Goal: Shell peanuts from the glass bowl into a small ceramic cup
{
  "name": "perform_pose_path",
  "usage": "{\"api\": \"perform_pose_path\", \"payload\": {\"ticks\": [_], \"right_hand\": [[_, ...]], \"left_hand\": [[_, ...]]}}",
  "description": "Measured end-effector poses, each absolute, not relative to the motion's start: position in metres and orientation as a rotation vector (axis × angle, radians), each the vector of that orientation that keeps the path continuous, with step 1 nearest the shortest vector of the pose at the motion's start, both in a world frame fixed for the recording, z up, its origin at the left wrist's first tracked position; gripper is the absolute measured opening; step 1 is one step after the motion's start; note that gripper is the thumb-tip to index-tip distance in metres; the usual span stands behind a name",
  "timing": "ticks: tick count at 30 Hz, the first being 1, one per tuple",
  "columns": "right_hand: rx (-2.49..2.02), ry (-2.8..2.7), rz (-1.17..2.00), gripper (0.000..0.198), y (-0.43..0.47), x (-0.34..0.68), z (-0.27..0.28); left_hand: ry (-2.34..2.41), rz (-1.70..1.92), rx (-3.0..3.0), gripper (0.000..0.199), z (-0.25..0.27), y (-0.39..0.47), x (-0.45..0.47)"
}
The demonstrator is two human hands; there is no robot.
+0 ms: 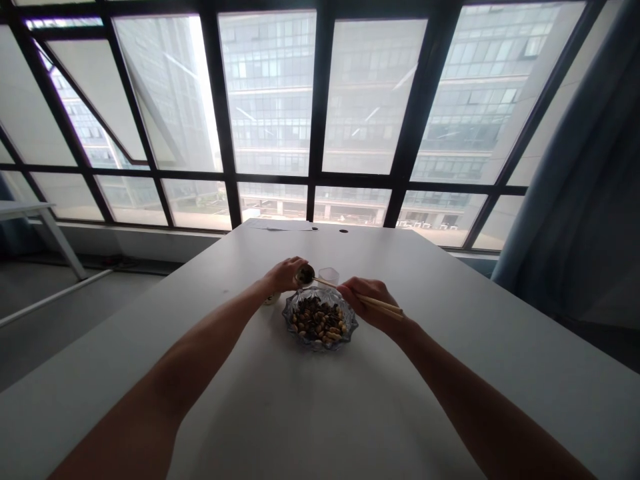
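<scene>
My left hand [286, 275] is closed around a small cup [305, 275], tipped so its mouth faces me, with dark bits inside. A pair of chopsticks [377, 305] is gripped in my right hand [367, 300]; their thin tips reach left to the mouth of the cup. Below both hands stands a scalloped clear glass bowl [351, 329], holding a mix of dark seeds and lighter, peanut-like pieces [320, 320]. Behind the bowl is a small clear cup [329, 275]. Another small container [271, 299] is partly hidden under my left wrist.
The white table [240, 413] stretches away toward tall windows. Papers [283, 225] lie at its far edge, beside two dark round holes. A blue curtain [565, 173] hangs at the right. Part of another white table [20, 210] shows at the left.
</scene>
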State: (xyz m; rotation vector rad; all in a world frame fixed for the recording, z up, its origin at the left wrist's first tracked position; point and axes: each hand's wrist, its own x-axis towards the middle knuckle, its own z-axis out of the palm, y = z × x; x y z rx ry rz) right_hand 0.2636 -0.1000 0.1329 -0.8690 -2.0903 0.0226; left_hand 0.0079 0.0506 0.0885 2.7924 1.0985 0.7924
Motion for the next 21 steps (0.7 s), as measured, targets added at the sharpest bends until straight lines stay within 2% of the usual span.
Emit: {"api": "perform_pose_path", "payload": {"ticks": [5, 11, 16, 21], "right_hand": [[-0.836, -2.073, -0.003, 0.037, -0.086, 0.259, 0.105], [-0.845, -2.085, 0.207, 0.029, -0.074, 0.255, 0.085], [-0.919, -1.859, 0.123, 0.041, -0.079, 0.255, 0.094], [-0.927, -1.819, 0.353, 0.048, -0.085, 0.254, 0.105]], "left_hand": [[0.973, 0.869, 2.837, 0.065, 0.093, 0.044, 0.007], [0.953, 0.854, 2.858, 0.063, 0.094, 0.042, 0.007], [1.12, 0.832, 2.797, 0.062, 0.093, 0.045, 0.009], [1.425, 0.725, 2.68, 0.054, 0.091, 0.05, 0.008]]}}
